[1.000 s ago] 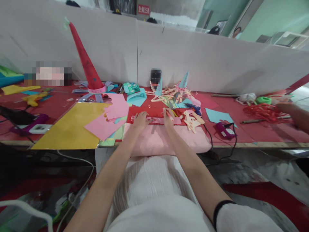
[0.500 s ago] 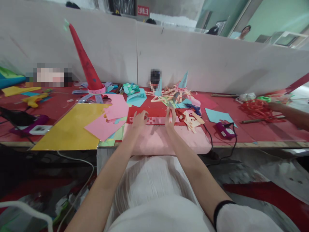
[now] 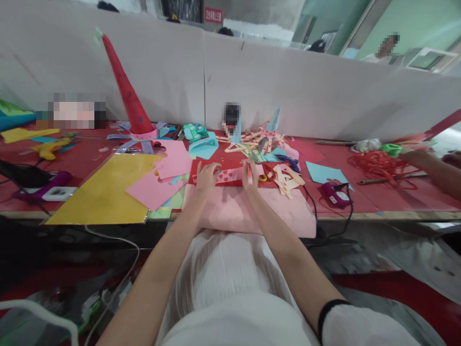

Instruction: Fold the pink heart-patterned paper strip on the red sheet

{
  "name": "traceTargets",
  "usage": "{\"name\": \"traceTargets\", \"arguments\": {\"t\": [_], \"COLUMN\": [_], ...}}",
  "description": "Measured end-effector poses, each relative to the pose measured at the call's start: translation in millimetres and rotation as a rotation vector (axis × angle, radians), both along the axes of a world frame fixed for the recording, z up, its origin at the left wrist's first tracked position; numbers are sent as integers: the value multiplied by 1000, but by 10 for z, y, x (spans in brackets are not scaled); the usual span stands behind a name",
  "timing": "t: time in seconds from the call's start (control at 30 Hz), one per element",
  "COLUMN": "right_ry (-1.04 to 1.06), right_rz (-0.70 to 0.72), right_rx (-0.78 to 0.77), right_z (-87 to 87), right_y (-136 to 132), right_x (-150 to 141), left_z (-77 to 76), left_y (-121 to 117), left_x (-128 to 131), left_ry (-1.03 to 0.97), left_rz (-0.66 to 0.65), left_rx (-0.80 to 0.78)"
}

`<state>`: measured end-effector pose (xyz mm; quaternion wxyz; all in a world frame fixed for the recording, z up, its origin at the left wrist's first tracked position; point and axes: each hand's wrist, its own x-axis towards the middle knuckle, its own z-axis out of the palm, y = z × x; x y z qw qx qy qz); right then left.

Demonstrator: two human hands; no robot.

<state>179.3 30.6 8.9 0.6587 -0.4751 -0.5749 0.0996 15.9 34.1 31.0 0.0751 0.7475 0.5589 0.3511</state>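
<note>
A pink paper strip with red hearts lies over a red sheet in front of me, its right end angled slightly away. My left hand is curled over the strip's left part, thumb and forefinger bent at it. Held in my right hand is a slim pinkish-red pen-like tool; its tip and exact kind cannot be made out. That hand rests at the strip's right part. Yellow scissor handles show just right of it, beside cut cream paper strips.
Left are a yellow sheet, pink paper, a tall red cone and a yellow glue gun. Small blue cones stand behind. Right are a purple box with a cord, red string and another person's arm.
The strip has turned, its right end shifting away from me. My right hand shifted right, then back left, the tool now more upright. At right, the other person's hand moved about the red string.
</note>
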Motion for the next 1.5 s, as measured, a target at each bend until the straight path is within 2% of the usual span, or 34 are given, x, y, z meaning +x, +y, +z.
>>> {"name": "traceTargets", "arguments": {"t": [0.37,0.73,0.8,0.9,1.07,1.13,1.3,1.4,1.5], "right_ry": [-63,-163,-179,-205,-306,-355,-373,-330,-299], "right_rz": [-14,-26,-36,-66,-119,-135,-122,-119,-120], "right_rx": [-225,-325,-345,-369,-422,-468,-482,-461,-443], "right_z": [-134,-4,7,13,24,27,6,-36,-75], "right_y": [102,5,-2,-13,-62,-77,-57,-21,6], "right_x": [42,-7,-6,1,-14,-23,-8,12,19], "left_z": [-15,-83,-84,-71,-79,-106,-153,-132,-104], "left_y": [-15,48,72,52,-69,-79,-21,-15,-32], "left_x": [-1,-45,-44,-2,109,131,107,77,62], "left_ry": [38,-21,-65,-111,-10,49,124,145,175], "left_rz": [68,72,22,-148,-498,-535,-409,-300,-257], "left_rx": [4,71,108,115,-44,-55,-68,-77,-83]}}
